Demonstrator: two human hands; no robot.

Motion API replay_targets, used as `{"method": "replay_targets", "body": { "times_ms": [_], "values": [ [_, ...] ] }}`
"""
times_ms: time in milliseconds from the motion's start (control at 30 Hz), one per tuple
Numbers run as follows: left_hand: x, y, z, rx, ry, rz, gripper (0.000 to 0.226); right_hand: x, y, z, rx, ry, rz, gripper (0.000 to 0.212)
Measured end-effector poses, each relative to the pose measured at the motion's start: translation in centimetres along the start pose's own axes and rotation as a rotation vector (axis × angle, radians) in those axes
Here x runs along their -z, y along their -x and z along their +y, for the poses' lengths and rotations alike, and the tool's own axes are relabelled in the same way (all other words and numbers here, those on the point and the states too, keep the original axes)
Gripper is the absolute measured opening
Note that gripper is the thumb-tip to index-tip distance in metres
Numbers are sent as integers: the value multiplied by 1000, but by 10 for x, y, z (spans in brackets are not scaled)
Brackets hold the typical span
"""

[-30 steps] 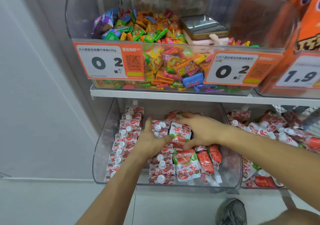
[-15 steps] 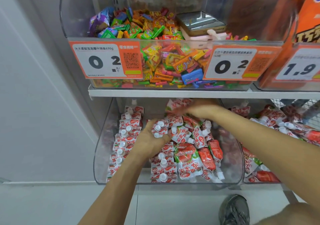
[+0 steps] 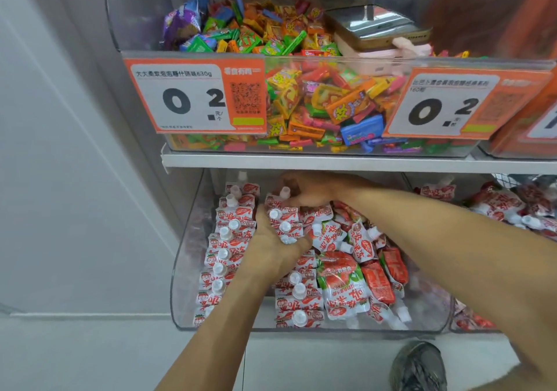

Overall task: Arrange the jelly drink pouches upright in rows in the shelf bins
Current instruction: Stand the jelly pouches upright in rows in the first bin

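My left hand (image 3: 272, 249) grips upright red-white strawberry jelly drink pouches (image 3: 284, 224) in clear plastic shelf bin (image 3: 187, 270); right hand (image 3: 307, 193) pinches one pouch's white cap (image 3: 284, 192)

Candy bin (image 3: 301, 59) above (price tags (image 3: 196, 98) attached).
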State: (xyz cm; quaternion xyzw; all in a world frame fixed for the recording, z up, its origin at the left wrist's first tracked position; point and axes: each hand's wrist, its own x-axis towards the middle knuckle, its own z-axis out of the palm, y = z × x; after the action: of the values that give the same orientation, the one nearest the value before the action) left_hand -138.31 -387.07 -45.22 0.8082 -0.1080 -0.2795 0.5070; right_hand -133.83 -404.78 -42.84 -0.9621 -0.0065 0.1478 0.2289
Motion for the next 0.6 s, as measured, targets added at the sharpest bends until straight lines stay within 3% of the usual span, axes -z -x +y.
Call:
{"method": "replay_targets", "body": {
  "times_ms": [133,267,400,600],
  "values": [
    [0,-4,0,26,-20,-17,110,-2,-9,-1,46,88,-21,9],
    [-5,-7,-1,64,-80,-54,126,2,-9,-9,-21,-81,-141,9],
    [-7,-3,5,41,-281,-76,118,9,2,-10,-97,-215,-207,39],
    [-6,3,13,24,-346,-51,106,12,18,-2,-56,99,-73,58]
  ]
}}
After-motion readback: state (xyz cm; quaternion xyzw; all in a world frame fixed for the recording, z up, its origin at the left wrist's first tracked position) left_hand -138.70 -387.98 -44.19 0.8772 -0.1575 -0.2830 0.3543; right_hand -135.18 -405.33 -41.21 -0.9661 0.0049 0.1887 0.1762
